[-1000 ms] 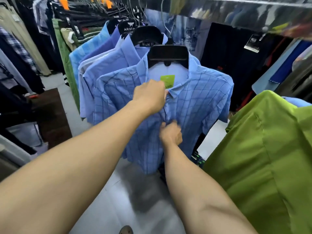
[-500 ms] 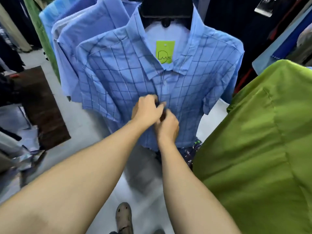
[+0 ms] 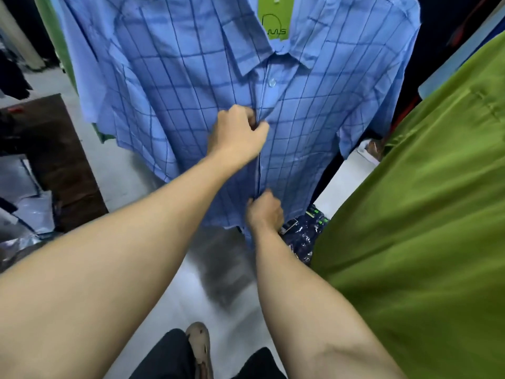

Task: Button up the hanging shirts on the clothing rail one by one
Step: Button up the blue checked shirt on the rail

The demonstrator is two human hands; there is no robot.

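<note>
A light blue checked short-sleeved shirt [image 3: 322,110] hangs in front of me, with a green label [image 3: 273,20] inside its collar. One white button [image 3: 272,82] below the collar is fastened. My left hand [image 3: 237,132] pinches the shirt's front placket at chest height, fingers curled into the fabric. Lower down, near the hem, my right hand [image 3: 264,210] grips the same placket edge. The hanger and rail are out of frame.
A green shirt [image 3: 426,214] hangs close on the right. More blue shirts [image 3: 79,77] hang behind on the left. A dark wooden piece [image 3: 62,160] stands on the pale floor at left. Packaged dark clothes [image 3: 303,231] lie below the shirt. My foot [image 3: 200,348] shows at the bottom.
The view has dropped and moved closer to the shirt. My hands, together at mid-placket half a second ago, have parted: the right went down toward the hem, the left stays higher.
</note>
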